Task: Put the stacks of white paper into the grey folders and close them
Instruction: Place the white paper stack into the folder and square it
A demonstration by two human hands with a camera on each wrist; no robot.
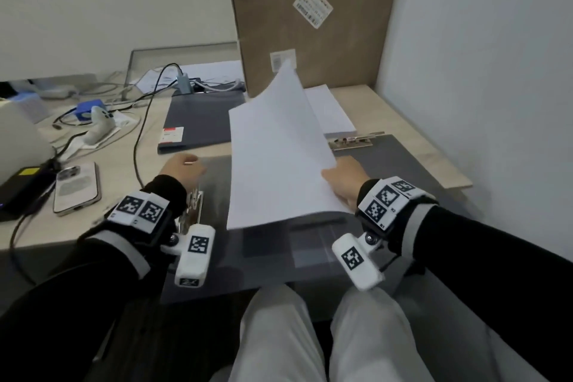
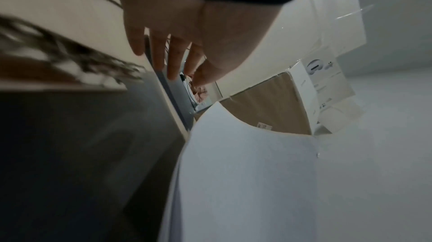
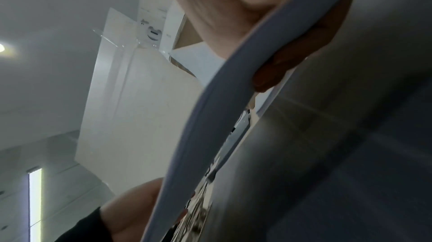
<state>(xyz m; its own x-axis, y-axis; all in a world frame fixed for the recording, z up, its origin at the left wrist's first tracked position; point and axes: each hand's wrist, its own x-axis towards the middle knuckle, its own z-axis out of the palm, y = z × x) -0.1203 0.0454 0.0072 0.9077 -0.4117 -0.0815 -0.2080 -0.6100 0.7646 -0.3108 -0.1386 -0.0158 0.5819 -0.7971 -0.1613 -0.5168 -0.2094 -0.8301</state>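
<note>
Far left: phone and cables on the desk
Left hand: fingers curled over the open folder's left edge, by its clip
Far centre: closed folder, contents hidden
Centre: paper sheaf tilted up over the open folder
Right hand: pinching the sheaf's right edge, thumb on top
Far right: paper stack waiting, just beyond the open folder
Progress: judged about midway; sheaf not yet laid flat or clipped, folder unclosed, more paper left
</note>
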